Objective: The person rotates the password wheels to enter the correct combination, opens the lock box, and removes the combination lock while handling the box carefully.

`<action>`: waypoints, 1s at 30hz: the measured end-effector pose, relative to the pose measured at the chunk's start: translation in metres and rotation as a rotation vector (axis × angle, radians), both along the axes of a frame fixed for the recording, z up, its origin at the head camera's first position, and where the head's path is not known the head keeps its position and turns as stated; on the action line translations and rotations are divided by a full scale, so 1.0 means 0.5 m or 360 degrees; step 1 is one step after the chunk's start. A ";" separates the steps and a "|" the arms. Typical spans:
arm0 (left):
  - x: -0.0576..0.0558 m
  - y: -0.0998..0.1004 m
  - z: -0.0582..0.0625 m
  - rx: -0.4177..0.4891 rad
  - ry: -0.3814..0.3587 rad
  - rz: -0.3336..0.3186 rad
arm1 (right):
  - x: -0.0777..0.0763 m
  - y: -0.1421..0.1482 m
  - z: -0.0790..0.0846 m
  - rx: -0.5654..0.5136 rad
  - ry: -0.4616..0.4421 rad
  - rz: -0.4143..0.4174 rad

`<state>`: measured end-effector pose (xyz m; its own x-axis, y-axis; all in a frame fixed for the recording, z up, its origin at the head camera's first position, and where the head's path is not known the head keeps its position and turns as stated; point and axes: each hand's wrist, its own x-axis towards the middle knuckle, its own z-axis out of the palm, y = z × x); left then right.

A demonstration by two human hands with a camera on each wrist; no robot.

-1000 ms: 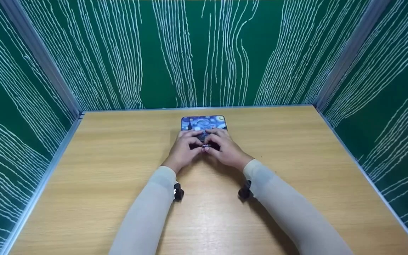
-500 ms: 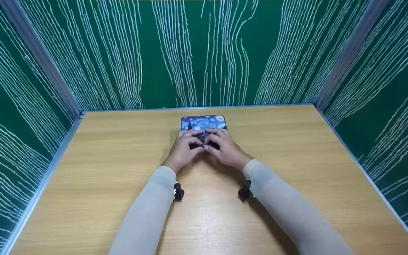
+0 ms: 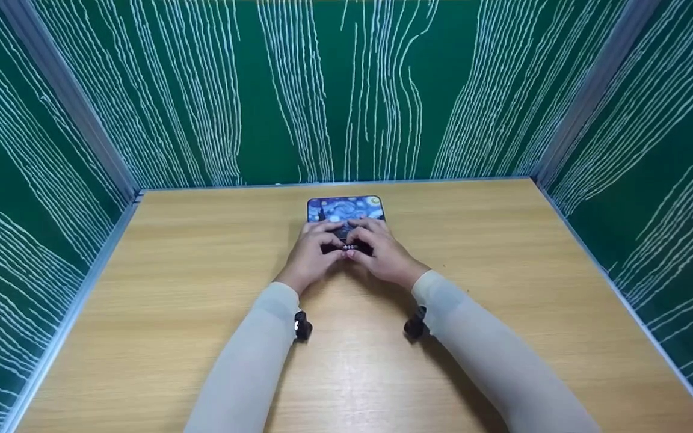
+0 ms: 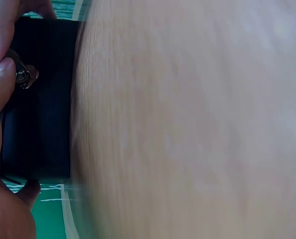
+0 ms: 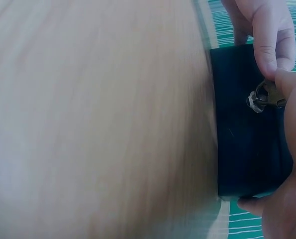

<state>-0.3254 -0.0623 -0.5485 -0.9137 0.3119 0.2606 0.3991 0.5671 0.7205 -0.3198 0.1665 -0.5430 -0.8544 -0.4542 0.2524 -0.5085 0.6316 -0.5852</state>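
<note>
A small box (image 3: pixel 346 209) with a swirling blue night-sky picture on its lid stands toward the back of the table. Its dark front face (image 4: pixel 38 129) carries a metal clasp (image 5: pixel 257 101). From the left side my left hand (image 3: pixel 310 255) reaches round the box, thumb and index finger at the clasp. My right hand (image 3: pixel 387 255) mirrors it from the other side, its thumb pressed to the metal. Both thumbs meet closely there, and the remaining fingers lie along the lid and sides. Part of the clasp is hidden behind the thumbs.
The wooden table (image 3: pixel 346 373) extends all round the box. Green walls (image 3: pixel 268 120) with white wavy lines enclose it at the back and sides, with grey metal posts (image 3: pixel 599 84) in the corners. Each sleeve bears a small black wrist camera (image 3: pixel 302 326).
Both arms and the box keep their places. The thumbs shift slightly at the clasp; more of its metal shows now than half a second ago.
</note>
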 end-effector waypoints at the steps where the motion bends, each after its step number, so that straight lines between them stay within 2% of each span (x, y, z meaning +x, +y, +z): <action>1: 0.000 0.000 0.000 -0.0003 -0.0010 0.0004 | 0.000 0.000 0.000 0.0004 0.0000 -0.0002; 9: -0.004 0.000 -0.006 0.0018 0.0077 -0.0041 | -0.002 0.000 -0.003 -0.0003 0.0024 0.0024; 30: 0.000 0.002 -0.001 0.0029 0.0031 -0.0021 | 0.001 0.001 0.002 0.0019 -0.0023 0.0011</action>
